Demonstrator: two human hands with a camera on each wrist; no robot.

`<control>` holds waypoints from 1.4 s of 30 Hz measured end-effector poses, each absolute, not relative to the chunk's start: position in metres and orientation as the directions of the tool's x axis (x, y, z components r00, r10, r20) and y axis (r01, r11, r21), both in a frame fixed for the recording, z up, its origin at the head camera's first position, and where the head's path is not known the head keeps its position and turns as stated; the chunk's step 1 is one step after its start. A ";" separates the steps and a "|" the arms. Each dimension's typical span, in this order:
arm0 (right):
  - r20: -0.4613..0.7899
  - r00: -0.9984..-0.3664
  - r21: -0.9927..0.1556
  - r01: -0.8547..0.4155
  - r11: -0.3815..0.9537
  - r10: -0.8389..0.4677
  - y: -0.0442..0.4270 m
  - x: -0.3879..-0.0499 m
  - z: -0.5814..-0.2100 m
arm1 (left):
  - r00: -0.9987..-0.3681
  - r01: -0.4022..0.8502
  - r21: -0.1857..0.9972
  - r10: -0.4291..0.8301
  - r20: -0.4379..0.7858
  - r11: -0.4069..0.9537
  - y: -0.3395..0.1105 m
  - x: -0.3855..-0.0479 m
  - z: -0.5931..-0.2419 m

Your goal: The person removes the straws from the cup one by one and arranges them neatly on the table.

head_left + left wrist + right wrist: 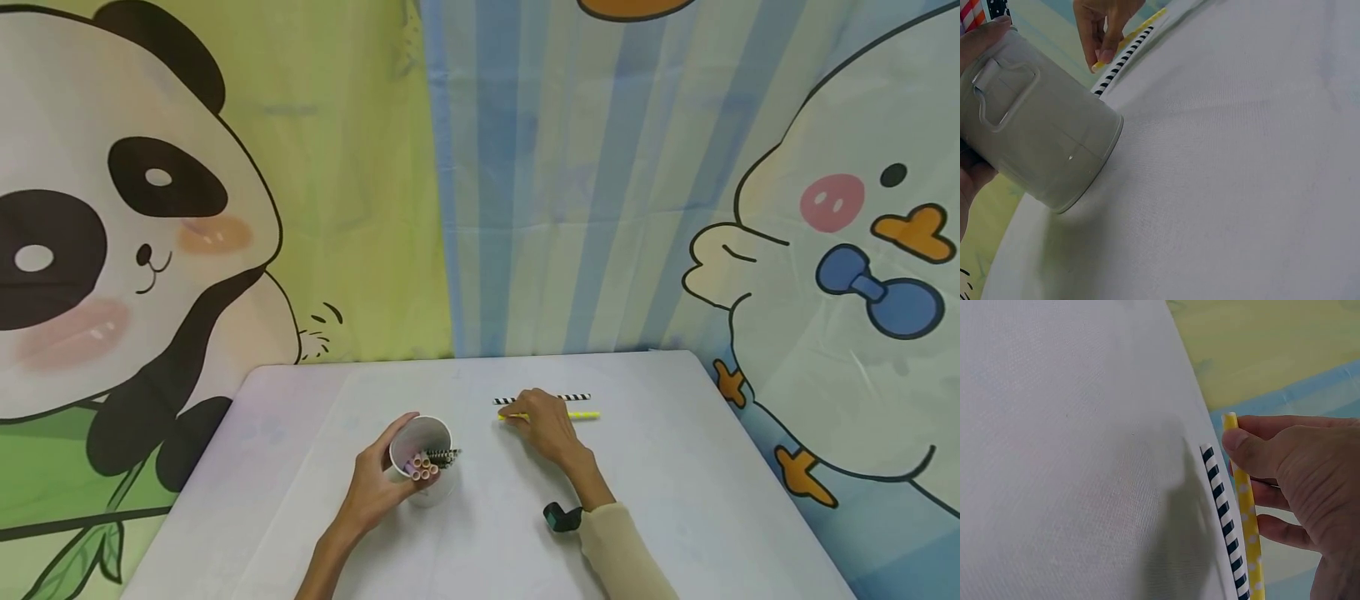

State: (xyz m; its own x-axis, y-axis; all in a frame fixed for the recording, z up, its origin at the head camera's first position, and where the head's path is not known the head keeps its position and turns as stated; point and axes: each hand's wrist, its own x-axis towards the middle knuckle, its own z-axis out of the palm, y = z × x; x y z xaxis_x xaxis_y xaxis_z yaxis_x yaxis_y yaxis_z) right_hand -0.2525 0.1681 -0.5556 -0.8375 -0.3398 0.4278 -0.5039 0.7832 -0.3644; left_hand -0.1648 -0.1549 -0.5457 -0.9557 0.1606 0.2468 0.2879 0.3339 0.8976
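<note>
My left hand (371, 483) grips a white cup (431, 497) at its side, tilted so its mouth faces the head camera. Several paper straws (424, 468) stand inside the cup, some pale-ended and some dark patterned. In the left wrist view the cup's wall (1047, 144) shows a loop-shaped raised part. My right hand (546, 423) pinches one end of a yellow straw with white dots (1245, 512) between thumb and fingers. Close beside it lies a black-and-white striped straw (1221, 506) on the table, apart from the fingers.
The white table (465, 558) has its far edge against hanging cloths printed with a panda (150, 275) and a white bird (840, 375). A small black-and-green object (561, 518) is beside my right wrist.
</note>
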 end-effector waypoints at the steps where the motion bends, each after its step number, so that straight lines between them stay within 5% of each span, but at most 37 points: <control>1: 0.425 -0.838 -0.363 -0.504 0.784 -0.343 0.168 -0.253 -0.557 | -0.956 0.287 0.898 0.161 0.245 0.334 -0.155 -0.164 -0.546; 42: 0.342 -0.864 -0.377 -0.486 0.789 -0.369 0.162 -0.272 -0.569 | -0.958 0.275 0.912 0.163 0.235 0.303 -0.154 -0.164 -0.546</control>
State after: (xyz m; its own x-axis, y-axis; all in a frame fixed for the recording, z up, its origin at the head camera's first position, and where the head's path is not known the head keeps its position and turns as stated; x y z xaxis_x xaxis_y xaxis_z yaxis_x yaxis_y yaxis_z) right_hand -0.2722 0.1617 -0.5693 -0.8644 -0.3689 0.3415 -0.4856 0.7886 -0.3772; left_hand -0.1640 -0.1541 -0.5456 -0.9584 0.1626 0.2346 0.2749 0.3035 0.9123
